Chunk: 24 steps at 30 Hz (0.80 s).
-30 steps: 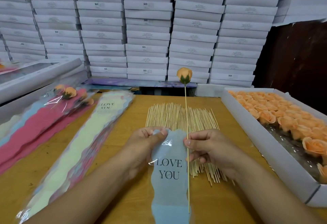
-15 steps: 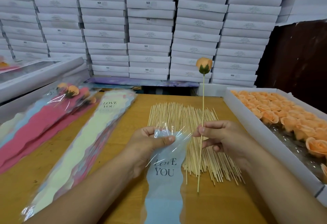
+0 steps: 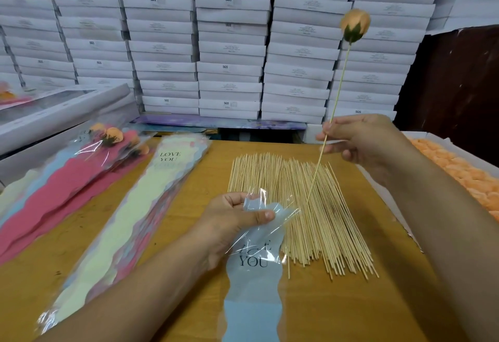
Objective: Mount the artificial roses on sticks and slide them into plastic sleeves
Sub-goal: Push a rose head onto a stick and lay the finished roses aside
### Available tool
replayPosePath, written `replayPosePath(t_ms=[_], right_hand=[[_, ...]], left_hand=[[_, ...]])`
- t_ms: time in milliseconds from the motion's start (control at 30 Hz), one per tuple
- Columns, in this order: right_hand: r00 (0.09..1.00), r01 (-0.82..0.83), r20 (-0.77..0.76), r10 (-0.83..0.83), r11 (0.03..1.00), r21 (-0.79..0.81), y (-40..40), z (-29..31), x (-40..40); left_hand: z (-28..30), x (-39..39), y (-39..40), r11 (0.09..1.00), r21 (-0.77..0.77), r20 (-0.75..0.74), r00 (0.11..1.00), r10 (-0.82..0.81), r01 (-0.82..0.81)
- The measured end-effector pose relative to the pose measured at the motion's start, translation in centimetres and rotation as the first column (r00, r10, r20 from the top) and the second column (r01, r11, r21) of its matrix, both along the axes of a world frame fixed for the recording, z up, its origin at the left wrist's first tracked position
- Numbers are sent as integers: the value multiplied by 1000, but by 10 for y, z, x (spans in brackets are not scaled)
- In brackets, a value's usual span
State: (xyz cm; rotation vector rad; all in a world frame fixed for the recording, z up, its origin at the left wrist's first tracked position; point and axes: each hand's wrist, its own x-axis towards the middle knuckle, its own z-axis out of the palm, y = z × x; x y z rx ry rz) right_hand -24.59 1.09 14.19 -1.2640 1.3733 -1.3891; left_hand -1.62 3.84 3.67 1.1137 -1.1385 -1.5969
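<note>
My right hand (image 3: 359, 139) pinches a thin wooden stick (image 3: 334, 106) that carries an orange rose (image 3: 355, 25) at its top, raised high and tilted to the right. The stick's lower tip hangs just above the mouth of a pale blue plastic sleeve (image 3: 253, 282) printed "LOVE YOU". My left hand (image 3: 232, 220) grips that sleeve's clear upper end, thumb on top. The sleeve lies lengthwise on the wooden table (image 3: 337, 309) towards me.
A pile of bare sticks (image 3: 302, 206) lies mid-table. Right of it stands a white tray of orange roses (image 3: 459, 169). A stack of empty sleeves (image 3: 129, 220) and finished sleeved roses (image 3: 89, 163) lie at the left. Stacked white boxes (image 3: 229, 44) fill the back.
My right hand lifted the rose stick up and to the right, out from beside the sleeve, its tip now near the sleeve's mouth. My left hand kept hold of the sleeve.
</note>
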Motion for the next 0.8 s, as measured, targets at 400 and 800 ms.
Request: replayPosePath(t_ms=[400,800], right_hand=[[1000,-17,0,17,1000,11,-9,-15,15],[994,-110,1,110,992,69,-4,-42,36]], left_hand=[[-1,-1,-1,1000,11,-11,1000,12,-12],[-3,0,-3,999,20,-106,994,36,-35]])
